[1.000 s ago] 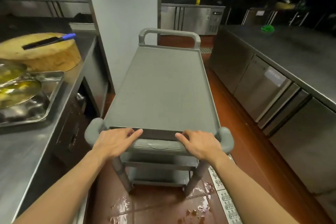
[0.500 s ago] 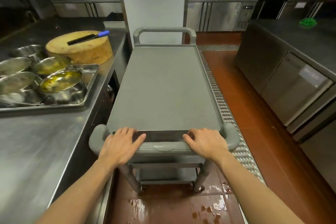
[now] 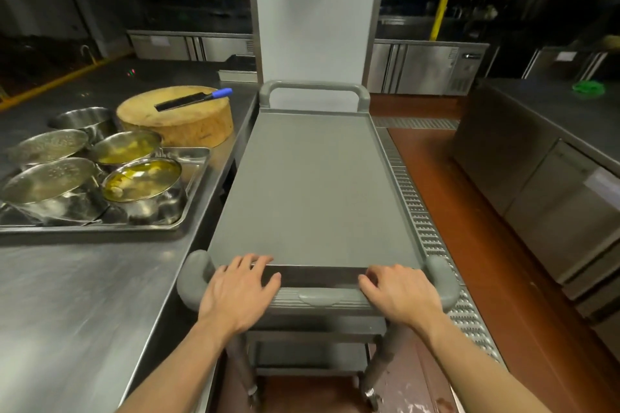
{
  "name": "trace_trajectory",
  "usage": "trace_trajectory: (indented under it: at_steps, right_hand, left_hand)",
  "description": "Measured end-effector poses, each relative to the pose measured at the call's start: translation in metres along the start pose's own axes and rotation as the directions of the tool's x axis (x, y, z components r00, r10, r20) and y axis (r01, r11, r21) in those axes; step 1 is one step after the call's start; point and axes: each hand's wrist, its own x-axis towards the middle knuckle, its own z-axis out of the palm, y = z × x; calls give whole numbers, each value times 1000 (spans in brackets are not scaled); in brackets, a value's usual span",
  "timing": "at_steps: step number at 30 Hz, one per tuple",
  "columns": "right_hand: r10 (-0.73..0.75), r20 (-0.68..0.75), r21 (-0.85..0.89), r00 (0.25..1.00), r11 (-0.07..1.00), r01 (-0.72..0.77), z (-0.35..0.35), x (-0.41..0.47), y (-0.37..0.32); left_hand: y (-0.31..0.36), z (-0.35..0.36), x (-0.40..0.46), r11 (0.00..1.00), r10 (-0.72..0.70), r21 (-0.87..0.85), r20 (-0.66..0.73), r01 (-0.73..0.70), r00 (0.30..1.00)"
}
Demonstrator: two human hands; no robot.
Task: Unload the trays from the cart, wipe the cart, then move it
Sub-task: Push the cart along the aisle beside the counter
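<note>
Pushing time, looks like: both the left hand [image 3: 239,292] and right hand [image 3: 401,295] grip the cart [image 3: 312,191] handle. Its top is bare, tray [image 3: 188,211] sits on the counter [image 3: 67,295] left of the cart. Unloading and wiping seem done; only moving's left.

Grey cart [image 3: 312,191], top shelf bare, upright on red floor beside steel counter; tray [image 3: 196,174] of bowls sits on counter.
</note>
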Motion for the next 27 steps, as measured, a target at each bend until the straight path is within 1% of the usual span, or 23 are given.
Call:
trace_trajectory:
  at_steps: [2,6,12,17,22,27]
  right_hand:
    - [4,-8,-11,1000,1000,-4,0,12,-3]
    - [-2,-18,-16,1000,1000,2,-3,39,-6]
    - [-36,-85,-1,996,999,36,-4,94,-1]
    - [-102,-79,28,992,994,104,-13,143,6]
    - [-115,-58,36,992,993,117,-17,184,10]
    - [-114,-75,11,991,993,116,-15,224,11]
  left_hand:
    - [-6,1,16,1000,-9,-22,-7,9,1000]
    - [-14,-4,52,982,-124,-139,60,131,990]
    - [-18,-1,107,985,-134,-109,-10,132,991]
    - [-16,-4,157,980,-171,-102,20,172,985]
    - [-19,-5,198,974,-202,-94,43,206,978]
    - [-24,-6,234,975,-196,-94,49,199,979]
